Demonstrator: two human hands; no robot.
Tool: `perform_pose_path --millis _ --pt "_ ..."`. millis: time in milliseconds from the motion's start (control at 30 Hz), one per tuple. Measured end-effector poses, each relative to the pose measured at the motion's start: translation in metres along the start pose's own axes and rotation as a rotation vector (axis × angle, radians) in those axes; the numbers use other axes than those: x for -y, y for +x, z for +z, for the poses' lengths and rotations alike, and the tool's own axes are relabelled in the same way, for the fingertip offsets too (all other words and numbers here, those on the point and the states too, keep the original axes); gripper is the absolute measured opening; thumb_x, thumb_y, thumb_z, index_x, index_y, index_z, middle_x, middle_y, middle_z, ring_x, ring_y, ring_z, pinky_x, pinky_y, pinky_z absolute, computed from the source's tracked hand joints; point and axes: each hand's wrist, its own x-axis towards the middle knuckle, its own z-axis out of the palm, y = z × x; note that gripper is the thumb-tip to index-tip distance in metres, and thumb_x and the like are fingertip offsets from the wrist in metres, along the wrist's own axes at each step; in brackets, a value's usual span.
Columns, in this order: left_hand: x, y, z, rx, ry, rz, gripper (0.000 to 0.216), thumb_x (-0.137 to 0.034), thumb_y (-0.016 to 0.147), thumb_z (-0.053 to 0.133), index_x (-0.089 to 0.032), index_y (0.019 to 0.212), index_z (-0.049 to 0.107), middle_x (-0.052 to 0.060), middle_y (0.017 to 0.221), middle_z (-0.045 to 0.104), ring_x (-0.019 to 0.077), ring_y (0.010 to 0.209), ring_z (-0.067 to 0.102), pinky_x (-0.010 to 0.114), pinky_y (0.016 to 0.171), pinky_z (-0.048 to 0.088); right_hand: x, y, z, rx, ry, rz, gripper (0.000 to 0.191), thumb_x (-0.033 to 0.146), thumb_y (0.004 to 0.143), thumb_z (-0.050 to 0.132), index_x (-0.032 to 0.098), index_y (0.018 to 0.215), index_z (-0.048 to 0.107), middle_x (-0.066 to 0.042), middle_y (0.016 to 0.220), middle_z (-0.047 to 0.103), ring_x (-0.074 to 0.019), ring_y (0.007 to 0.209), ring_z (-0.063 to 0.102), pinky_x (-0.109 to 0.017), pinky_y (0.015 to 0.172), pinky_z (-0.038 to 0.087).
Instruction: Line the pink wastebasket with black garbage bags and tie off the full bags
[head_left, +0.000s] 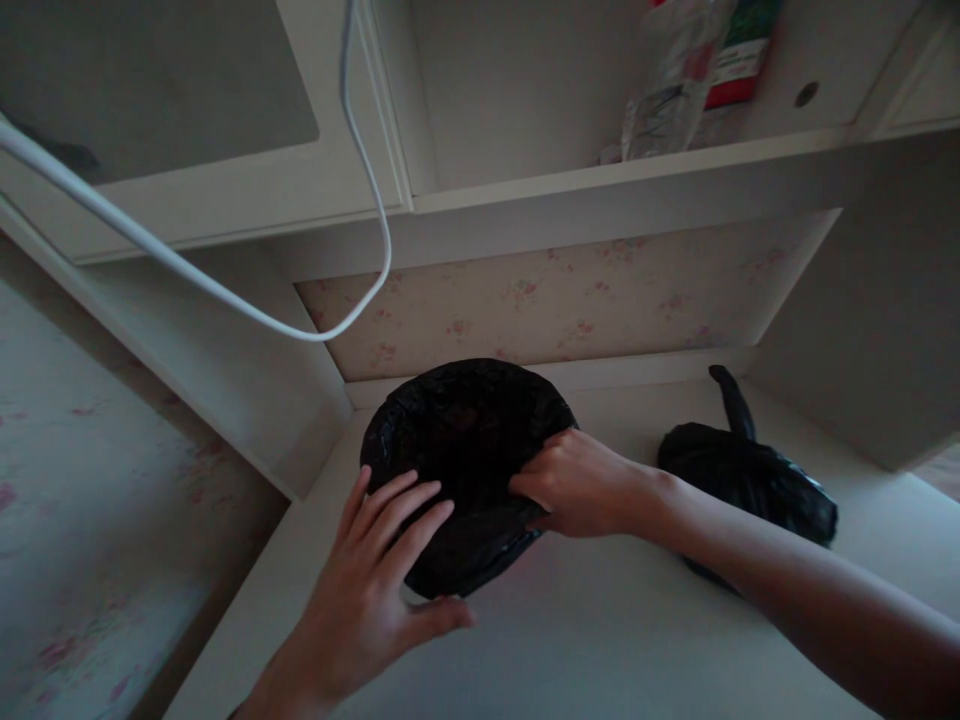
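A round bin lined with a black trash bag stands on the white surface, its mouth facing up toward me. The bag is folded over the rim, and the inside is too dark to make out. My right hand grips the rim on the right side, fingers curled over the bag's edge. At the left front of the rim, my left hand rests with its fingers spread and stretched over the edge, thumb apart. To the right lies another black plastic bag, bunched up with a twisted end pointing upward, partly behind my right forearm.
A white cable hangs in a loop at the upper left, in front of the cabinet. Overhead, an open shelf holds a clear plastic bottle and a red-and-green package. Side panels and a flowered wall enclose the surface.
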Motion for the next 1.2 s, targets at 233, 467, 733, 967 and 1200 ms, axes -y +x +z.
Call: perform_pose_path --millis 233,467,733,967,1200 --pt "-0.053 0.042 0.018 -0.208 -0.08 -0.139 0.023 -0.026 0.104 0.059 -0.018 0.125 0.065 0.009 0.109 0.081 0.0247 0.098 0.075 0.04 0.092 0.056 0.027 0.006 -0.014 0.004 0.104 0.109 0.03 0.045 0.096 0.067 0.018 0.094 0.078 -0.012 0.089 0.082 -0.0324 0.08 0.08 -0.032 0.059 0.043" --pt "-0.032 0.043 0.034 -0.204 -0.084 -0.111 0.021 -0.026 0.107 0.049 -0.018 0.103 0.069 0.004 0.079 0.078 0.0214 0.068 0.071 0.039 0.071 0.051 0.028 -0.011 -0.023 -0.106 0.314 0.016 0.047 0.06 0.087 0.078 0.018 0.108 0.077 -0.011 0.101 0.082 -0.0335 0.099 0.078 -0.04 0.083 0.058" --pt "0.058 0.018 0.014 -0.136 -0.144 -0.124 0.02 -0.021 0.106 0.055 -0.022 0.093 0.071 0.0 0.088 0.08 0.0186 0.085 0.076 0.042 0.102 0.052 -0.005 -0.06 -0.033 -0.5 0.315 0.215 0.042 0.049 0.108 0.051 0.017 0.121 0.075 -0.012 0.112 0.08 -0.0265 0.102 0.076 -0.039 0.089 0.06" --pt "0.02 0.037 -0.009 -0.205 -0.153 -0.245 0.019 -0.028 0.106 0.056 -0.02 0.114 0.07 0.007 0.107 0.08 0.0217 0.104 0.075 0.039 0.098 0.059 -0.017 -0.049 -0.023 -0.396 0.39 0.144 0.042 0.048 0.105 0.059 0.017 0.13 0.071 -0.016 0.127 0.076 -0.0275 0.113 0.074 -0.04 0.096 0.06" --pt "-0.027 0.056 0.014 0.042 -0.139 -0.123 0.038 -0.049 0.105 0.056 -0.016 0.121 0.07 0.007 0.101 0.083 0.027 0.083 0.08 0.044 0.075 0.063 -0.02 -0.019 -0.011 -0.148 0.334 -0.039 0.072 0.044 0.088 0.082 0.022 0.152 0.056 -0.014 0.144 0.07 -0.0303 0.133 0.065 -0.057 0.125 0.034"
